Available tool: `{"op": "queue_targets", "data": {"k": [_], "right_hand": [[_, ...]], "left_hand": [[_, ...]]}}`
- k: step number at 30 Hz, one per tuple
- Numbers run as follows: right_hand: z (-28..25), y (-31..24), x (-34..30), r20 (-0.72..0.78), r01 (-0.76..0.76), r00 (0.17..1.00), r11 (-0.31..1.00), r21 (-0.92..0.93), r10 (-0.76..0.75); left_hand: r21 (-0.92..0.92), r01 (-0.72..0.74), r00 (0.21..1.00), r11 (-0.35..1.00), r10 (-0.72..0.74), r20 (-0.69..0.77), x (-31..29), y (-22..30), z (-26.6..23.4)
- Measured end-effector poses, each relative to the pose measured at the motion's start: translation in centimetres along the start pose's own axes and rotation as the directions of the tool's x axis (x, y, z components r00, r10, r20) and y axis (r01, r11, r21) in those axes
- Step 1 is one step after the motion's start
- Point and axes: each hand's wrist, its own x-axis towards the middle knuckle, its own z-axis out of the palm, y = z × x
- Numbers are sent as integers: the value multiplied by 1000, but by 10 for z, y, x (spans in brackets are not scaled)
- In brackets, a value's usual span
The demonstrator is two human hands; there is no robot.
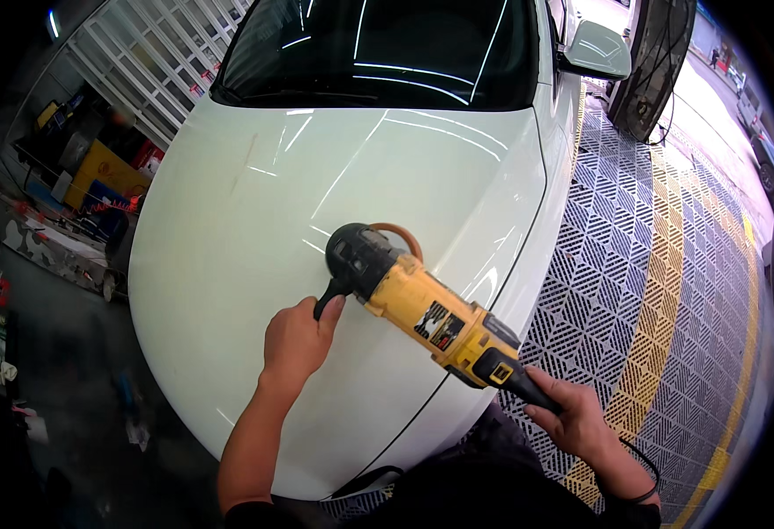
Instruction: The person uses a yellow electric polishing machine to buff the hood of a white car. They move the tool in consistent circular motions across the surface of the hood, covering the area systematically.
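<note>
A yellow and black polisher [431, 309] spans the middle of the view, over the white car hood [228, 238]. My left hand [301, 339] is closed round the black side handle near its head. My right hand [572, 410] grips the black rear handle at the lower right. An orange-brown pad edge [399, 238] shows behind the black head; the rest of the pad is hidden under the tool. I cannot tell whether the pad touches the paint. Ceiling lights reflect as thin bright lines in the hood.
The windshield [378, 53] and a side mirror [595, 50] lie beyond the hood. A dark post [656, 70] stands at the right, above grey and yellow floor tiles [607, 264]. Boxes and tools [104, 176] crowd the left. A dark cord [643, 463] hangs by my right forearm.
</note>
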Motion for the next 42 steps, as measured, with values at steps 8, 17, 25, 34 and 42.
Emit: {"op": "queue_targets", "data": {"k": [8,17,25,34,42], "right_hand": [[160,-69,-73,299,156,948,976,-151,-105],[340,-124,-74,588,320,762,947,21,-271],[297,-116,-78,526,256,815,965,49,-243],[241,-141,33,200,181,966,981,-71,-163],[215,-163,160,114,76,990,993,86,-86]], "left_hand": [[-35,213,969,976,-215,-120,-213,-218,15],[-81,447,851,891,-452,-267,-377,-416,38],[-62,359,900,931,-363,-243,-329,-385,32],[74,160,962,984,-139,-235,-73,-322,-38],[190,116,969,975,-69,-239,95,-273,-120]]}}
